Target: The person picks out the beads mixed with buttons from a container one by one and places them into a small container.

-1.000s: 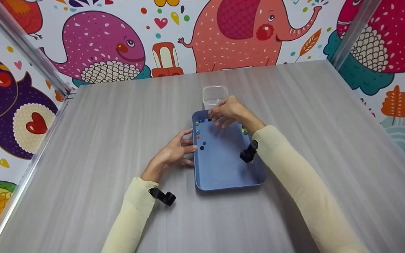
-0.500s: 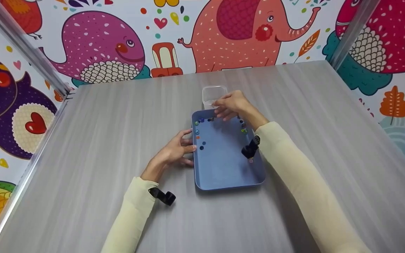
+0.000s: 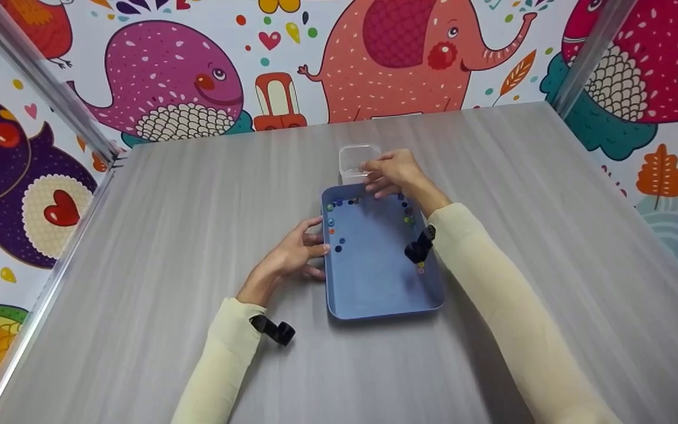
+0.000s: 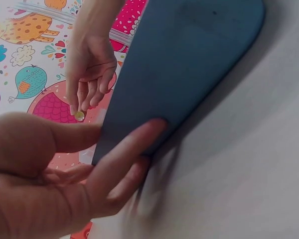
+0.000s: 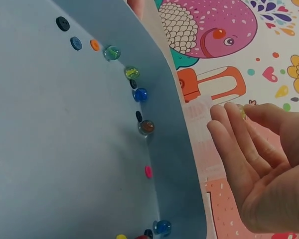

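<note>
While my left hand (image 3: 292, 253), fingers spread, braces the tray (image 3: 368, 282), my right hand (image 3: 395, 171), pinching a marble (image 4: 79, 116), should release low over the container (image 3: 349, 158).

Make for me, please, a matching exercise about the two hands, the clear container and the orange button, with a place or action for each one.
Column 1
1. left hand
2. clear container
3. orange button
4. right hand

Column 2
A. lies inside the blue tray
B. pinches a small yellowish marble
C. stands on the table past the tray's far end
D. touches the tray's left side from outside

Right pairs: 1-D, 2-C, 3-A, 4-B
</note>
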`<state>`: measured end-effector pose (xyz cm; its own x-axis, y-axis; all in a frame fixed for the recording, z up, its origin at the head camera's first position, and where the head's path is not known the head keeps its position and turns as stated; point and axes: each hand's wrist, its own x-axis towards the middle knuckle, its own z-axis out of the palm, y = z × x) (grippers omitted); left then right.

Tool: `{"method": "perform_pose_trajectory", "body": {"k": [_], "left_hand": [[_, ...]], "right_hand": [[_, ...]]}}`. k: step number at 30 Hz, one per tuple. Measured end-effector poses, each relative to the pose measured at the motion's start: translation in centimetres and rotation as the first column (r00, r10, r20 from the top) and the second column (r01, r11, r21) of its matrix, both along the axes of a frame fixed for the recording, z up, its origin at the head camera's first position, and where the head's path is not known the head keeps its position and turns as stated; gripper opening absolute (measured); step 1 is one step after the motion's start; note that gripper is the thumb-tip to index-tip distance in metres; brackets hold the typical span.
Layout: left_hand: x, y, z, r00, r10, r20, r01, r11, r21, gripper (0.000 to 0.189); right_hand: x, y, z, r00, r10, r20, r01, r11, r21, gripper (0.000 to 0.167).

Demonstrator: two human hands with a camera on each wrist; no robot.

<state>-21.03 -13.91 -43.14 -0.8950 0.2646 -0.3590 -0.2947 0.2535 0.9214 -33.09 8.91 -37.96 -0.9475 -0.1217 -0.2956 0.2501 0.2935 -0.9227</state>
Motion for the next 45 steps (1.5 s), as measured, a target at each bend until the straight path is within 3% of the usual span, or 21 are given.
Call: {"method": "perform_pose_trajectory", "body": {"k": [10, 23, 45], "left_hand": [[0.0, -0.1, -0.2, 1.000, -0.013, -0.008, 0.013, 1.000, 0.010, 0.070], [0.0, 0.0, 0.0, 1.000, -0.006, 0.002, 0.006, 1.000, 0.004, 0.069], [0.0, 0.0, -0.2, 1.000, 0.011, 0.006, -0.011, 1.000, 0.007, 0.070]], "right_hand": [[-0.8, 0.1, -0.6, 0.998, -0.066, 0.017, 0.066, 0.997, -0.048, 0.031], [-1.4, 0.3, -1.3, 0.995, -0.096, 0.020, 0.096, 0.995, -0.001, 0.031], [-1.2, 0.7, -1.9, 0.996, -0.085, -0.029, 0.085, 0.996, -0.014, 0.031]]}}
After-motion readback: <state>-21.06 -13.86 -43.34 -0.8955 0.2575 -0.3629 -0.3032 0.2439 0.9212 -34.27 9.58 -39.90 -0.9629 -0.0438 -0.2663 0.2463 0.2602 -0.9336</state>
